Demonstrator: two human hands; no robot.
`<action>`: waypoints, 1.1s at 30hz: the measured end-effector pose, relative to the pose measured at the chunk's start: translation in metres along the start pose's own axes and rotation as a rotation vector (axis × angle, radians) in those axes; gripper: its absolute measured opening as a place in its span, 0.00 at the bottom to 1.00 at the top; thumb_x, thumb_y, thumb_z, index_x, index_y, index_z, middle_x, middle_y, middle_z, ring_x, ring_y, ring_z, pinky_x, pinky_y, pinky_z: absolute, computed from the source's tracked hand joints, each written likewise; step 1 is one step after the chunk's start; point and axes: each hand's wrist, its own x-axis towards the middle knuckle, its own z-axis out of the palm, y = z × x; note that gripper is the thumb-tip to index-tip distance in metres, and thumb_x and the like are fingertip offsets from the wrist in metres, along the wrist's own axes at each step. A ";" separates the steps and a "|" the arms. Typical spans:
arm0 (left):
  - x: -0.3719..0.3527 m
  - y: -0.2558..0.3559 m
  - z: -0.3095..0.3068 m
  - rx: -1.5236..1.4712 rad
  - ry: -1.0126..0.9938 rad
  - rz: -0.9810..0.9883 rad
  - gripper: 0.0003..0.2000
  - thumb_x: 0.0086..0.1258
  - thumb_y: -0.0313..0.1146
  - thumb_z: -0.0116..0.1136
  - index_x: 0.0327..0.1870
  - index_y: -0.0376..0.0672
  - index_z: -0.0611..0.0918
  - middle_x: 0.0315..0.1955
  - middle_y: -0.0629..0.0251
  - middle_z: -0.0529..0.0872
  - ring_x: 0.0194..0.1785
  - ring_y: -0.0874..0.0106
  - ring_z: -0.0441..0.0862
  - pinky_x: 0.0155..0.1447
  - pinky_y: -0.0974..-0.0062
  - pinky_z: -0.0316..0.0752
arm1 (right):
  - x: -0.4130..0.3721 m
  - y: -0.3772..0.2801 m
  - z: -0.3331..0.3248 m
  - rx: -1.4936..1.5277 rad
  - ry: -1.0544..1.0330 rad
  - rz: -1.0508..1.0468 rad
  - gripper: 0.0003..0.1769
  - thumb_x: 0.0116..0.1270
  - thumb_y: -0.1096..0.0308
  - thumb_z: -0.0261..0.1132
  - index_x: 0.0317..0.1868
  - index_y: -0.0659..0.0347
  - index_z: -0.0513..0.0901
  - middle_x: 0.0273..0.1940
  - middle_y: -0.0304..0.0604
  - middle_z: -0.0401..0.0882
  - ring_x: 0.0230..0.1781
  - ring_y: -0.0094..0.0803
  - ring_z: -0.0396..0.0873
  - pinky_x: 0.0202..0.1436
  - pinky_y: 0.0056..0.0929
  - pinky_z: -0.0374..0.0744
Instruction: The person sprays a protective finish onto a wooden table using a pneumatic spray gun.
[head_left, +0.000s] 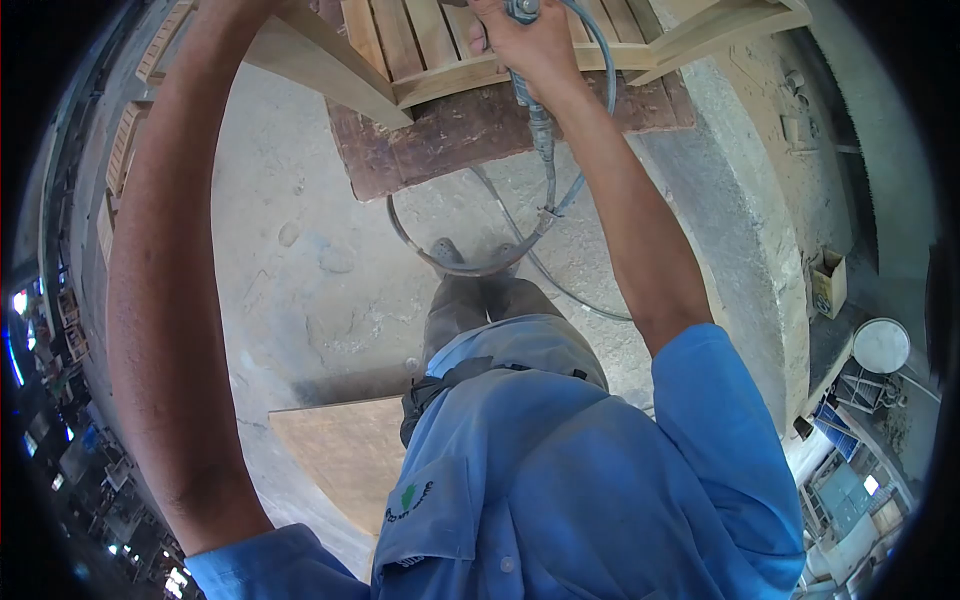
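My right hand (535, 45) is closed around a grey air-powered hand tool (522, 92), whose working end is cut off by the top edge. A hose (543, 140) runs from the tool's lower end. Under this hand is a pale slatted wooden piece of furniture (450, 75) with angled legs or rails at both sides. It rests on a worn brown board or tabletop (430, 150). My left arm reaches up along the left side, past the furniture's left rail; the left hand lies beyond the top edge.
A thick hose (480, 268) loops above my feet, and a thinner one trails over the dusty floor (290, 210). A wooden panel (340, 450) lies at lower left. More slatted wooden pieces (125, 145) stand at far left. A small box (828, 283) and a round white lid (881, 346) are at right.
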 end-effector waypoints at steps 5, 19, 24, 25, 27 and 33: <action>0.000 0.006 -0.013 -0.008 -0.053 -0.074 0.11 0.74 0.40 0.48 0.48 0.50 0.81 0.57 0.53 0.80 0.55 0.53 0.81 0.57 0.59 0.78 | 0.000 -0.005 -0.021 -0.132 0.078 0.043 0.18 0.71 0.52 0.66 0.35 0.60 0.85 0.21 0.34 0.78 0.19 0.21 0.74 0.22 0.25 0.72; -0.005 0.023 -0.028 -0.093 -0.029 -0.110 0.13 0.76 0.40 0.45 0.46 0.47 0.82 0.56 0.54 0.80 0.56 0.55 0.79 0.60 0.60 0.74 | -0.030 -0.023 -0.122 -0.111 0.436 0.020 0.22 0.66 0.48 0.70 0.40 0.61 0.83 0.23 0.39 0.82 0.21 0.23 0.81 0.18 0.18 0.70; -0.004 0.030 -0.034 -0.152 -0.032 -0.169 0.13 0.76 0.41 0.46 0.47 0.47 0.83 0.57 0.55 0.80 0.57 0.56 0.79 0.61 0.60 0.74 | -0.030 -0.024 -0.138 -0.193 0.473 -0.038 0.23 0.66 0.48 0.70 0.41 0.63 0.83 0.23 0.39 0.81 0.21 0.23 0.81 0.19 0.21 0.73; -0.004 0.030 -0.033 -0.168 -0.036 -0.181 0.13 0.75 0.41 0.46 0.47 0.47 0.83 0.57 0.55 0.80 0.57 0.55 0.79 0.61 0.60 0.74 | -0.030 -0.022 -0.140 -0.213 0.478 -0.041 0.24 0.66 0.48 0.71 0.41 0.64 0.83 0.23 0.39 0.81 0.22 0.23 0.81 0.20 0.22 0.74; -0.005 0.031 -0.035 -0.207 -0.044 -0.211 0.14 0.75 0.41 0.46 0.47 0.46 0.83 0.57 0.55 0.80 0.58 0.55 0.79 0.61 0.60 0.74 | -0.025 -0.014 -0.143 -0.192 0.482 -0.085 0.24 0.66 0.48 0.71 0.42 0.64 0.83 0.24 0.39 0.81 0.22 0.23 0.81 0.22 0.22 0.76; -0.003 0.036 -0.042 -0.345 -0.064 -0.324 0.15 0.75 0.42 0.46 0.47 0.45 0.83 0.59 0.55 0.80 0.58 0.55 0.79 0.62 0.59 0.74 | -0.015 -0.009 -0.131 -0.231 0.444 -0.134 0.24 0.66 0.49 0.71 0.43 0.66 0.83 0.26 0.40 0.82 0.24 0.24 0.81 0.28 0.23 0.80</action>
